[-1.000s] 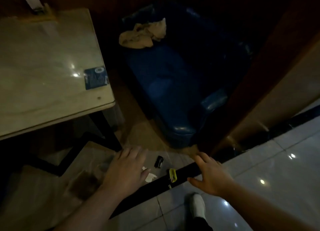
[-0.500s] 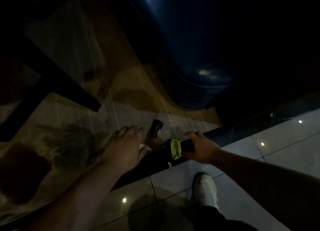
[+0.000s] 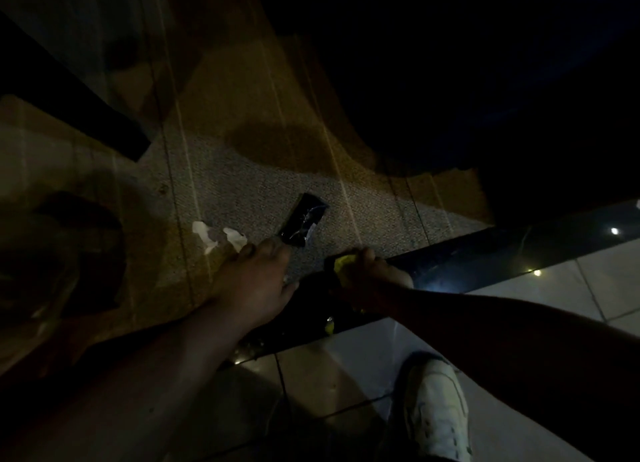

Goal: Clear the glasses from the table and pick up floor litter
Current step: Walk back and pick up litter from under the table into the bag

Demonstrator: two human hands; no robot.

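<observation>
The floor is dim. A black shiny wrapper (image 3: 304, 224) lies on the grey carpet. My left hand (image 3: 256, 281) reaches down with its fingertips on the wrapper's near end; whether they grip it is too dark to tell. Torn white paper scraps (image 3: 221, 238) lie just left of those fingers. My right hand (image 3: 375, 276) is closed around a yellow wrapper (image 3: 341, 264) at the edge of the black floor strip (image 3: 519, 253). A small yellow bit (image 3: 329, 327) shows on the strip below my hands.
A dark table foot bar (image 3: 86, 115) runs across the upper left. The dark seat base (image 3: 485, 80) fills the upper right. Glossy pale tiles (image 3: 606, 281) and my white shoe (image 3: 436, 409) are at the lower right. A dark patch (image 3: 79, 253) lies at the left.
The view dropped closer to the floor. My left hand shifted right from the white scraps onto the black wrapper. My right hand closed on the yellow wrapper.
</observation>
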